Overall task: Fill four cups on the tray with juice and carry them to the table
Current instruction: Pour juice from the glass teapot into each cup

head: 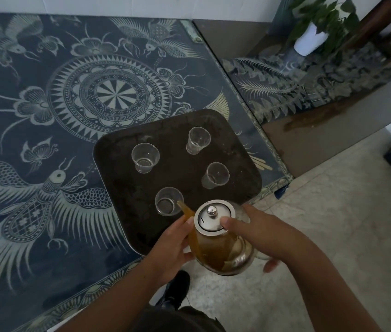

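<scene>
Fill barely started. Glass teapot (220,238) at bottom centre, spout at lip of nearest cup (168,201). Right hand (261,231) grips it with thumb pressing lid (214,215); left hand (173,245) cups its side. Other three cups (198,140) on tray (173,130), mid-frame, look empty. Carry pending.

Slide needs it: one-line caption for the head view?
Left hand and right hand tip a glass teapot toward the nearest cup of four on a dark tray.

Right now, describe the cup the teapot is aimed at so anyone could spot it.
A dark tray sits on the blue patterned table, holding four clear cups. Take the cup nearest the person. Only it has the teapot's spout at its rim.
</scene>
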The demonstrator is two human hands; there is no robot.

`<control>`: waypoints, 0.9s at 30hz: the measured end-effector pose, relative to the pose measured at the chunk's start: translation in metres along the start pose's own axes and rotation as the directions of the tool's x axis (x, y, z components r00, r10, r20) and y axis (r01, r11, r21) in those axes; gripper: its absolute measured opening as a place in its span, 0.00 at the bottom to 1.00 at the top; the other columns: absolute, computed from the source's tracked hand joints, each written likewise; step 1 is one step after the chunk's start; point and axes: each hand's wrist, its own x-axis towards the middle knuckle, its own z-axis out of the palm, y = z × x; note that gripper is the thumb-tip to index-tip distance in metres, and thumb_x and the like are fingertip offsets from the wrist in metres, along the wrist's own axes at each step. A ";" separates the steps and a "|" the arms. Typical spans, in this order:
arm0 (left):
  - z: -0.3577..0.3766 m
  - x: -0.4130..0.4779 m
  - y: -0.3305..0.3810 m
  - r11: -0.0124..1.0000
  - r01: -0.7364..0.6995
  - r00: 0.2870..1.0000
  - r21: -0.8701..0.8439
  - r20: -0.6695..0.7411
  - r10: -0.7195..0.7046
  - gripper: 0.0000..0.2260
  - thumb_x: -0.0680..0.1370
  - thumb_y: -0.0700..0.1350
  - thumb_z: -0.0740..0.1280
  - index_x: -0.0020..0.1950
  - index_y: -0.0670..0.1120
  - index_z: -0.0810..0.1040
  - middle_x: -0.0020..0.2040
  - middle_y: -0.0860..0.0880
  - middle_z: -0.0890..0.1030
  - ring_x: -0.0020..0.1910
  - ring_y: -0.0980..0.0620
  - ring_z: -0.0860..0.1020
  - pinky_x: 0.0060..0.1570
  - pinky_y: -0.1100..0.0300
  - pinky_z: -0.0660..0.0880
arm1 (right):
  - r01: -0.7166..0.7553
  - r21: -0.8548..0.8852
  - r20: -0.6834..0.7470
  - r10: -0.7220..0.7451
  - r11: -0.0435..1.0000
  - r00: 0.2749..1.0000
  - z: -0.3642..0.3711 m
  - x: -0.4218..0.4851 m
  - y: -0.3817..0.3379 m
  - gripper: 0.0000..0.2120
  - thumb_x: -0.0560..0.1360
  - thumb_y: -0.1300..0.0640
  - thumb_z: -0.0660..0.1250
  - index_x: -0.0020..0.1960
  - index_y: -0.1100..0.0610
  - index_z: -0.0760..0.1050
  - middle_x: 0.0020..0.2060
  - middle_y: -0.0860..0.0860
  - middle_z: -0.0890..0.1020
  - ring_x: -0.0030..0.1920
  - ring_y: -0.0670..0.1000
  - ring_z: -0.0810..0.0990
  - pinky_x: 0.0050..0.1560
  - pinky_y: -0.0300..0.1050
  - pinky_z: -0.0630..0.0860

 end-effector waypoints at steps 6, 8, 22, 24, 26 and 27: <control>0.002 -0.001 0.001 1.000 0.007 1.000 0.007 0.000 -0.007 0.16 0.84 0.55 0.62 0.68 0.53 0.81 0.64 0.47 0.85 0.64 0.45 0.82 0.57 0.47 0.79 | -0.011 -0.018 0.006 0.011 1.000 1.000 -0.003 0.002 -0.005 0.47 0.68 0.25 0.65 0.79 0.41 0.54 0.75 0.52 0.67 0.63 0.59 0.76 0.28 0.46 0.80; 0.002 0.000 0.000 1.000 0.009 1.000 -0.002 -0.003 -0.009 0.15 0.85 0.55 0.62 0.68 0.53 0.82 0.64 0.47 0.85 0.63 0.45 0.82 0.57 0.48 0.79 | -0.019 -0.024 0.006 0.019 1.000 1.000 -0.004 0.002 -0.007 0.46 0.67 0.25 0.65 0.79 0.42 0.55 0.75 0.52 0.68 0.63 0.59 0.76 0.28 0.46 0.81; 0.004 -0.003 0.004 0.998 0.014 0.999 -0.055 -0.034 -0.016 0.14 0.83 0.54 0.64 0.64 0.54 0.84 0.62 0.47 0.86 0.65 0.43 0.81 0.61 0.44 0.79 | -0.036 -0.081 -0.015 0.035 0.996 0.999 -0.005 -0.005 -0.017 0.45 0.69 0.26 0.64 0.80 0.42 0.54 0.76 0.52 0.67 0.63 0.59 0.75 0.30 0.47 0.81; 0.004 -0.004 0.004 0.999 0.010 0.999 -0.052 -0.031 -0.012 0.14 0.84 0.55 0.63 0.65 0.54 0.84 0.62 0.47 0.86 0.65 0.44 0.81 0.62 0.43 0.80 | -0.041 -0.093 -0.018 0.039 0.995 0.999 -0.005 -0.006 -0.019 0.45 0.69 0.26 0.64 0.80 0.43 0.54 0.76 0.52 0.66 0.65 0.60 0.75 0.29 0.46 0.80; 0.006 -0.006 0.005 0.999 0.005 0.999 -0.051 -0.031 -0.007 0.14 0.84 0.54 0.63 0.64 0.54 0.84 0.62 0.47 0.86 0.64 0.44 0.82 0.61 0.44 0.80 | -0.043 -0.103 -0.023 0.041 0.994 0.999 -0.005 -0.007 -0.021 0.46 0.70 0.27 0.64 0.81 0.43 0.52 0.77 0.53 0.64 0.65 0.61 0.75 0.29 0.46 0.80; 0.006 -0.007 0.006 0.999 0.006 0.999 -0.051 -0.032 -0.008 0.14 0.84 0.54 0.63 0.64 0.55 0.84 0.62 0.48 0.86 0.64 0.44 0.82 0.59 0.46 0.81 | -0.042 -0.110 -0.026 0.040 0.993 0.999 -0.005 -0.008 -0.022 0.46 0.70 0.27 0.64 0.81 0.44 0.52 0.77 0.53 0.64 0.65 0.61 0.75 0.29 0.46 0.80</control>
